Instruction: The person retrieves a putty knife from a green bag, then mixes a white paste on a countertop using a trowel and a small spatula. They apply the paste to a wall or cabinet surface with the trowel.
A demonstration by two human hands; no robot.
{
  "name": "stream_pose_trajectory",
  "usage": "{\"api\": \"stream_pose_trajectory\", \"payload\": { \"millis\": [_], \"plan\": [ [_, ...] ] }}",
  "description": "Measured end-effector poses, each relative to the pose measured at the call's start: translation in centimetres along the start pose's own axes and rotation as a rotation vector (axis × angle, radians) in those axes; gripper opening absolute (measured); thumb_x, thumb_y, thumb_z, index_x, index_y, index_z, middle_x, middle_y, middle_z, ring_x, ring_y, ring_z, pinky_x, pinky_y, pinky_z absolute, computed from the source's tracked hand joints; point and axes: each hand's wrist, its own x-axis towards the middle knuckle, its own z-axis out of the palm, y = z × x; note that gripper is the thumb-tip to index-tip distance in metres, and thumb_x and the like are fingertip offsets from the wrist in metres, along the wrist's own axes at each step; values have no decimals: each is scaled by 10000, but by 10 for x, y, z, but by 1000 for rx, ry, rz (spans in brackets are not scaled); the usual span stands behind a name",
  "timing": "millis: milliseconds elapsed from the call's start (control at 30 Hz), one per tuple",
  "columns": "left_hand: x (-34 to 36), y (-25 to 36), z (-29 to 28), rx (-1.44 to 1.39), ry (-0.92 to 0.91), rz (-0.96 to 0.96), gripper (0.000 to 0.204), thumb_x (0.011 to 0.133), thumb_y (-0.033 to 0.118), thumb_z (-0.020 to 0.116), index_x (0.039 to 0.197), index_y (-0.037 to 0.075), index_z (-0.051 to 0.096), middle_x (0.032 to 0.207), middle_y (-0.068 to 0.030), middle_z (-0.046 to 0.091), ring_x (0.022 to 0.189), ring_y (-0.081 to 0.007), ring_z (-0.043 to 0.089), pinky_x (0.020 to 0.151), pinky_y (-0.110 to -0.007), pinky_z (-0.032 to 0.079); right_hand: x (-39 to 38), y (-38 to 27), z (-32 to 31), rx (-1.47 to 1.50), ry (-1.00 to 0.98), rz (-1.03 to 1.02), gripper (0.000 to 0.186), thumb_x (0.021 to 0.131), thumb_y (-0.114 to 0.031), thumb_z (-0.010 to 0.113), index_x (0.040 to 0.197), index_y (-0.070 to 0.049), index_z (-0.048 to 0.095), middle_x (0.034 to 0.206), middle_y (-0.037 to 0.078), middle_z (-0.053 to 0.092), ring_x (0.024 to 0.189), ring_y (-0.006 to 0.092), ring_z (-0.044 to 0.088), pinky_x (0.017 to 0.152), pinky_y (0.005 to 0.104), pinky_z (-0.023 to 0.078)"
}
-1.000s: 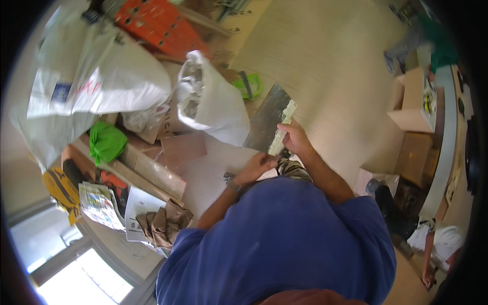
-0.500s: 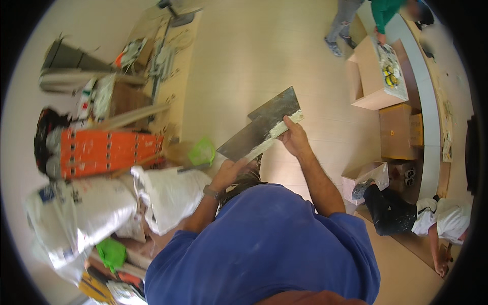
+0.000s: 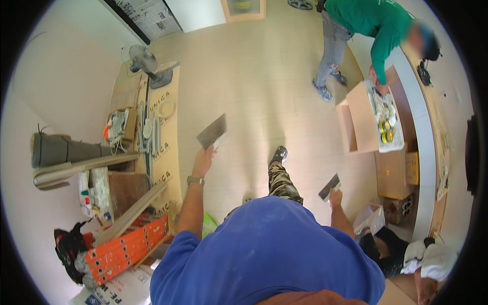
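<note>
1. Steel, flat and grey, makes up the wide rectangular trowel blade raised in the left hand, out in front of the person and above the pale beige tiled floor. The fingers are wrapped tight round a handle at the blade's lower edge, which the fist hides.
2. The right hand is lower and out to the side, closed on the handle of a smaller dark steel trowel whose blade slants up and away from the knuckles.
3. Handling, as I judge it: both blades look thin and stiff, light enough for one hand, with hard edges and corners best kept off skin. The handle is the sound place to hold each; the bare metal faces would likely be slick, more so if smeared.
4. Round about in the same head view: an orange folded metal ladder lies at lower left beside long pale wooden boards, and a grey pedestal fan stands further off.
5. At upper right another person in a green long-sleeved top bends over an open brown cardboard box, well apart from both trowels.
</note>
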Motion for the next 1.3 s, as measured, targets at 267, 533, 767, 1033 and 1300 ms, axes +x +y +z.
{"api": "stream_pose_trajectory", "payload": {
  "millis": [267,533,767,1033,1300],
  "plan": [
    [80,-144,4,774,-139,-568,272,844,331,576,824,59,578,633,-107,619,559,-274,604,519,-392,484,207,-201,104,-401,-147,-169,373,749,-271,510,981,-6,633,879,240,649,868,391,629,772,448,487],
    [254,-90,70,820,-347,-685,321,787,323,634,910,37,559,743,-152,638,681,-324,626,589,-430,500,415,-512,237,-154,-196,-423,310,775,-233,543,951,11,618,829,202,643,796,331,626,729,400,473],
    [646,26,64,1139,-329,-93,379,779,330,632,935,-8,560,773,-185,642,716,-338,644,601,-434,505,541,-672,313,700,-530,-25,229,795,-103,584,985,24,599,878,77,630,803,207,619,751,337,487],
    [979,375,175,-105,-75,-77,285,917,194,454,1045,-46,538,997,-126,594,809,-198,608,655,-318,526,684,-878,322,1066,-702,74,307,825,-85,567,1104,33,516,958,103,618,811,218,630,739,358,529],
    [1087,531,279,-212,-53,-12,232,895,185,541,1023,-7,571,906,-45,580,772,-126,556,641,-281,505,923,-1042,397,367,-409,-347,296,753,-146,588,969,56,615,862,200,649,840,277,642,770,383,500]
  ]
}}
